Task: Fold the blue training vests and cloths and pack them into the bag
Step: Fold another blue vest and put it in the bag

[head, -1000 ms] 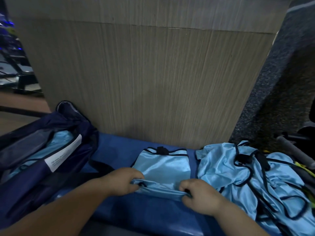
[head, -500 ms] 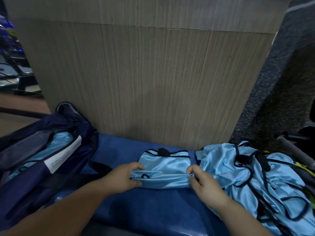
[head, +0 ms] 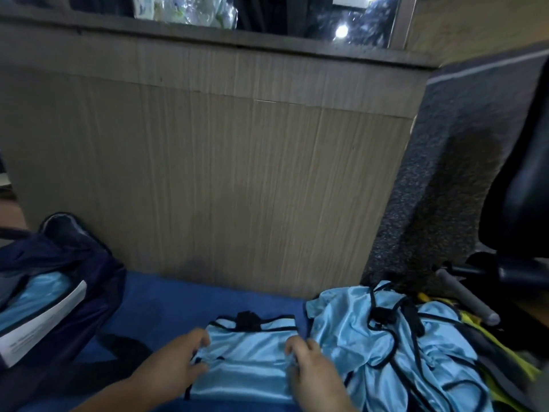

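Folded light-blue satin vest (head: 246,356), black-trimmed, right of the open navy fabric bag (head: 74,263).
The left hand (head: 175,364) and right hand (head: 312,371) pinch its ends; long axis points at the bag, left hand nearer.

Bag (head: 62,263) runs off left edge; we can't read its white label (head: 44,325), too blurred. Yellow cloth (head: 502,349) mostly buried under the vest pile (head: 386,337). Left hand (head: 175,364) and right hand (head: 312,373) hide the folded vest's (head: 246,358) side edges.
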Motion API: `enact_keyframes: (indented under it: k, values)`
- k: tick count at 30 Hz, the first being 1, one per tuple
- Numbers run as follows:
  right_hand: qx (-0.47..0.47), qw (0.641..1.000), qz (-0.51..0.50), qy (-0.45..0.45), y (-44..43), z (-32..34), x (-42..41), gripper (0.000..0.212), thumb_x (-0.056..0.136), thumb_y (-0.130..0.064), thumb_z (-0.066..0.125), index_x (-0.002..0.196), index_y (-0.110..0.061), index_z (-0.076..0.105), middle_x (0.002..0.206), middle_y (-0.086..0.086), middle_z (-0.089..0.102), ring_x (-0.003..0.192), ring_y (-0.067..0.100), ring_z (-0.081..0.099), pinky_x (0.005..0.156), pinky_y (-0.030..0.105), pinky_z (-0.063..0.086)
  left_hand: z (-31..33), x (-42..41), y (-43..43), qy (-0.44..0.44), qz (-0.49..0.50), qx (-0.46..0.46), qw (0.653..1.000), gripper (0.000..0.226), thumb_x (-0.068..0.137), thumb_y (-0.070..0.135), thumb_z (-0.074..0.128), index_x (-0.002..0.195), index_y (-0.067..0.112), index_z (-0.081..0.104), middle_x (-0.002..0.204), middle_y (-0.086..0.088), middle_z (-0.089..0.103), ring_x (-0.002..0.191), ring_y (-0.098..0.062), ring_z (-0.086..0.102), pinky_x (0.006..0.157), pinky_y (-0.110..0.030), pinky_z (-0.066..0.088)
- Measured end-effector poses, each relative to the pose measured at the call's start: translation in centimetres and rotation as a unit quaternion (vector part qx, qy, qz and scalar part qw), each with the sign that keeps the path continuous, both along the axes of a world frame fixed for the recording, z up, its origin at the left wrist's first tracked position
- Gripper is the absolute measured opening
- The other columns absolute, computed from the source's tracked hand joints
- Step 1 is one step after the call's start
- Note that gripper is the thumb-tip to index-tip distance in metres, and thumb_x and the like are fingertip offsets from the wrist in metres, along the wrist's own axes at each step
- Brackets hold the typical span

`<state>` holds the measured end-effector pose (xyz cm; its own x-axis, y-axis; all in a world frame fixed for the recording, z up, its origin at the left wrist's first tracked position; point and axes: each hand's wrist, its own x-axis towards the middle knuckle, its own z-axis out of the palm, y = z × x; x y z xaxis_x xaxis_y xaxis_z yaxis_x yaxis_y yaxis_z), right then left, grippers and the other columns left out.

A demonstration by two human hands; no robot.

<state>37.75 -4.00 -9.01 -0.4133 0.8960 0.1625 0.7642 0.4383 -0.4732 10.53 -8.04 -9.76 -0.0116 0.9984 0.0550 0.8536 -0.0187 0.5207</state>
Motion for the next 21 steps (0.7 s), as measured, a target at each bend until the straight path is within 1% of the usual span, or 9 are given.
enact_keyframes:
  k: [2, 5, 8, 10, 13, 16, 17, 19, 21]
  values:
    - [0.019, 1.0, -0.009, -0.023, -0.1, -0.2, -0.1, 0.016, 0.09, -0.017, 0.042, 0.094, -0.031, 0.036, 0.103, -0.006, 0.034, 0.069, 0.011, 0.043, 0.072, 0.024, 0.034, -0.6, -0.3, 0.2, 0.015, 0.0, 0.034, 0.999, 0.025, 0.084, 0.038, 0.065, 0.096, 0.034, 0.044, 0.101, 0.015, 0.049, 0.09, 0.001, 0.05, 0.079, -0.012, 0.042]
    - [0.051, 0.997, 0.0, -0.065, 0.2, -0.5, 0.0, 0.015, 0.095, -0.022, 0.043, 0.104, -0.028, 0.053, 0.115, -0.006, 0.039, 0.093, 0.014, 0.052, 0.078, 0.02, 0.035, -1.4, -0.6, 0.5, 0.104, -0.049, 0.122, 0.986, 0.029, 0.069, 0.036, 0.069, 0.082, 0.038, 0.042, 0.092, 0.025, 0.045, 0.087, 0.009, 0.041, 0.073, -0.014, 0.037]
    - [0.101, 0.994, 0.018, -0.046, 0.6, -0.4, 0.3, 0.01, 0.074, -0.036, 0.055, 0.073, -0.035, 0.064, 0.09, -0.014, 0.039, 0.081, -0.002, 0.044, 0.069, 0.011, 0.034, -0.9, -0.2, 0.6, 0.15, -0.116, 0.156, 0.969, 0.029, 0.046, 0.03, 0.064, 0.068, 0.041, 0.05, 0.073, 0.03, 0.05, 0.078, 0.012, 0.04, 0.072, -0.008, 0.027]
    - [0.12, 0.987, 0.045, -0.093, 0.8, -0.5, 0.4, 0.019, 0.064, -0.049, 0.048, 0.062, -0.046, 0.067, 0.08, -0.019, 0.041, 0.076, -0.005, 0.041, 0.065, 0.006, 0.035, -1.1, -0.3, 0.8, 0.129, -0.149, 0.119, 0.973, 0.032, 0.051, 0.024, 0.066, 0.063, 0.05, 0.053, 0.07, 0.032, 0.054, 0.077, 0.016, 0.046, 0.075, 0.0, 0.03]
    - [0.028, 0.988, 0.108, -0.11, -0.1, 0.2, 1.3, 0.026, 0.071, -0.049, 0.05, 0.088, -0.05, 0.07, 0.089, -0.026, 0.059, 0.09, -0.01, 0.051, 0.081, 0.004, 0.038, -1.6, -0.8, 0.7, 0.072, -0.158, 0.119, 0.978, 0.027, 0.079, 0.033, 0.058, 0.07, 0.058, 0.053, 0.089, 0.03, 0.061, 0.092, 0.013, 0.052, 0.084, -0.004, 0.038]
    - [0.036, 0.979, 0.175, -0.098, 0.8, 0.1, 2.1, 0.027, 0.089, -0.043, 0.058, 0.116, -0.043, 0.06, 0.117, -0.021, 0.042, 0.125, 0.007, 0.039, 0.099, 0.015, 0.027, -1.0, -1.1, 0.3, 0.027, -0.176, 0.085, 0.98, 0.011, 0.077, 0.054, 0.065, 0.086, 0.05, 0.059, 0.107, 0.031, 0.058, 0.105, 0.009, 0.052, 0.091, -0.009, 0.038]
    - [-0.017, 0.977, 0.181, -0.114, 1.2, 0.4, 2.2, 0.023, 0.091, -0.038, 0.061, 0.109, -0.052, 0.056, 0.118, -0.023, 0.036, 0.131, 0.008, 0.034, 0.104, 0.017, 0.023, -1.0, -1.3, 0.1, 0.026, -0.182, 0.062, 0.981, 0.025, 0.074, 0.06, 0.067, 0.094, 0.048, 0.06, 0.114, 0.033, 0.054, 0.112, 0.01, 0.048, 0.095, -0.009, 0.036]
    - [-0.087, 0.973, 0.177, -0.118, 1.7, 0.9, 2.1, 0.048, 0.089, -0.029, 0.066, 0.082, -0.072, 0.045, 0.117, -0.033, 0.03, 0.136, 0.003, 0.026, 0.111, 0.012, 0.01, -1.0, -1.6, 0.0, 0.029, -0.184, 0.025, 0.982, 0.049, 0.067, 0.069, 0.07, 0.109, 0.047, 0.057, 0.124, 0.034, 0.047, 0.122, 0.013, 0.039, 0.102, -0.009, 0.031]
    - [-0.068, 0.977, 0.168, -0.112, 1.7, 1.1, 2.2, 0.068, 0.082, -0.028, 0.071, 0.074, -0.086, 0.036, 0.113, -0.044, 0.027, 0.133, -0.005, 0.029, 0.112, 0.008, 0.01, -1.2, -1.6, 0.0, 0.039, -0.174, 0.02, 0.984, 0.055, 0.065, 0.066, 0.071, 0.113, 0.046, 0.056, 0.126, 0.035, 0.043, 0.123, 0.016, 0.034, 0.103, -0.008, 0.028]
